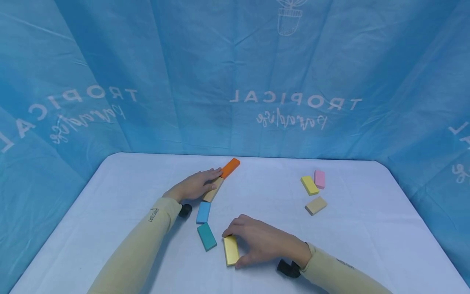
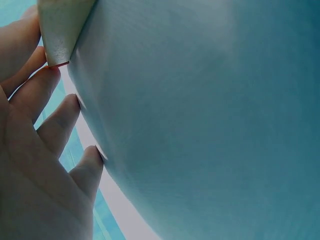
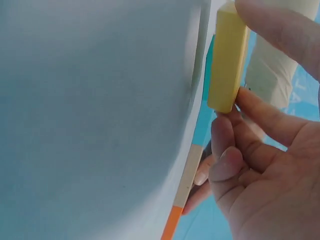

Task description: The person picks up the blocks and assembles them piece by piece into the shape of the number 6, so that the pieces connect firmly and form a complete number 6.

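Note:
My right hand (image 1: 258, 240) pinches a pale yellow block (image 1: 231, 250) endwise, the thumb at its near end and a fingertip at its far end. In the right wrist view, the same yellow block (image 3: 228, 60) shows between thumb and index finger, the other fingers bent. Farther back, my left hand (image 1: 194, 184) rests with extended fingers along a plain wooden block (image 1: 214, 190), the foremost fingertips near an orange block (image 1: 230, 167). These belong to a bending row with a light blue block (image 1: 203, 212) and a teal block (image 1: 207, 237), left of the yellow one.
Toward the right of the white table (image 1: 271, 196) lie a second yellow block (image 1: 309, 185), a pink block (image 1: 319, 179) and another plain wooden block (image 1: 315, 205). A blue printed curtain (image 1: 205, 81) hangs behind the table and along its sides.

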Available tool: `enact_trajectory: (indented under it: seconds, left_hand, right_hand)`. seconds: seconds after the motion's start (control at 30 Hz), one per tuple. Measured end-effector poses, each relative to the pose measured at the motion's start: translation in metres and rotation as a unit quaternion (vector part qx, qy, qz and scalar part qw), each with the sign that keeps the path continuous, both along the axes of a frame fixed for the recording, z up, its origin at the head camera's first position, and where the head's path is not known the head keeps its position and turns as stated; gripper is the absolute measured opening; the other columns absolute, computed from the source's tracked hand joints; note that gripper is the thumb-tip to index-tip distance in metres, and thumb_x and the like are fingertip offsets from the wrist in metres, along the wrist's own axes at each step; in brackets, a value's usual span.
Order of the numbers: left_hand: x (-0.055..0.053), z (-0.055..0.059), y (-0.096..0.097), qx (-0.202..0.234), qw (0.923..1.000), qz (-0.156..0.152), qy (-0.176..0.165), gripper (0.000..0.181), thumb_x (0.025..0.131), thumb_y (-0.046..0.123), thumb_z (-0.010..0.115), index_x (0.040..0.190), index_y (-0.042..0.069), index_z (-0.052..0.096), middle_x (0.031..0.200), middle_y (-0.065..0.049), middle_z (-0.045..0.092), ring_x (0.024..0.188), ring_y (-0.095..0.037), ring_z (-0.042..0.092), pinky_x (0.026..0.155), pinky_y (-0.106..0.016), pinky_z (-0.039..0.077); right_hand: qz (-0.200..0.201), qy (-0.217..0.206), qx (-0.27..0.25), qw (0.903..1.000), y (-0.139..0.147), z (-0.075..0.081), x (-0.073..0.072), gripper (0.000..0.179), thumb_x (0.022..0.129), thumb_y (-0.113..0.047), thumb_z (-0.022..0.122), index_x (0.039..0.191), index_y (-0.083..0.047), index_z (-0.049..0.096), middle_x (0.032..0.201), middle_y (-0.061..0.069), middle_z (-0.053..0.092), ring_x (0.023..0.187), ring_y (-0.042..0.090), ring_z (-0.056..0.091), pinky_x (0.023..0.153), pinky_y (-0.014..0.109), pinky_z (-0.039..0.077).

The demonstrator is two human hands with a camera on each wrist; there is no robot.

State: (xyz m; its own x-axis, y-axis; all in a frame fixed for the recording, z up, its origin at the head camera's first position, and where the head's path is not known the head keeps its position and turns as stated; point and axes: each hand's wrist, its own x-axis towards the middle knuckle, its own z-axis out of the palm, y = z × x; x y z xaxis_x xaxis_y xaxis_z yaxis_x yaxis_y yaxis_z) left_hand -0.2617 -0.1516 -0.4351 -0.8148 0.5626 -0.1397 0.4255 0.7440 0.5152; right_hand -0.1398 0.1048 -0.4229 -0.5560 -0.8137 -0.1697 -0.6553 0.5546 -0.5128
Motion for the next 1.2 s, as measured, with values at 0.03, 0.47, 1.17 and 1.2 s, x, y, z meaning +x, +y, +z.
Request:
enact_trajectory:
  seconds: [0.03, 0.47, 1.17, 1.2]
  left_hand:
    - [0.0, 0.0, 0.0, 0.0, 1.0, 0.0, 0.0, 0.058, 0.106, 0.027, 0.052, 0.158, 0.01, 0.031, 0.164, -0.007, 0.027, 0.151, -0.03, 0.022, 0.123, -0.052, 0.017]
    - [-0.001, -0.001, 0.0, -0.007, 0.9999, 0.008, -0.006, 0.058, 0.107, 0.028, 0.051, 0.159, 0.013, 0.03, 0.164, -0.005, 0.026, 0.152, -0.028, 0.021, 0.123, -0.051, 0.016]
    - [0.0, 0.0, 0.0, 0.003, 1.0, 0.005, -0.003, 0.057, 0.107, 0.027, 0.051, 0.158, 0.011, 0.031, 0.164, -0.005, 0.027, 0.152, -0.029, 0.022, 0.123, -0.051, 0.016]
    - [0.0, 0.0, 0.0, 0.003, 1.0, 0.004, -0.003, 0.057, 0.107, 0.027, 0.051, 0.158, 0.011, 0.031, 0.164, -0.005, 0.027, 0.152, -0.029, 0.022, 0.123, -0.051, 0.016]
  right_hand:
    - [0.005, 0.0, 0.001, 1.0, -0.001, 0.0, -0.001, 0.065, 0.081, -0.047, 0.083, 0.136, -0.022, 0.061, 0.129, -0.015, 0.058, 0.121, 0.002, 0.049, 0.105, 0.026, 0.046]
    - [0.08, 0.013, -0.011, 0.9966, -0.007, 0.001, -0.008, 0.057, 0.083, -0.029, 0.084, 0.135, -0.02, 0.063, 0.131, -0.015, 0.06, 0.122, 0.003, 0.048, 0.104, 0.022, 0.044]
    - [0.006, 0.026, 0.035, 0.999, -0.015, -0.001, 0.005, 0.064, 0.079, -0.054, 0.082, 0.13, -0.019, 0.063, 0.122, -0.011, 0.058, 0.107, 0.002, 0.049, 0.095, 0.02, 0.048]
    - [0.009, 0.025, 0.033, 0.9991, -0.014, -0.001, 0.005, 0.063, 0.08, -0.052, 0.082, 0.13, -0.02, 0.063, 0.122, -0.011, 0.058, 0.109, 0.002, 0.049, 0.096, 0.02, 0.048]
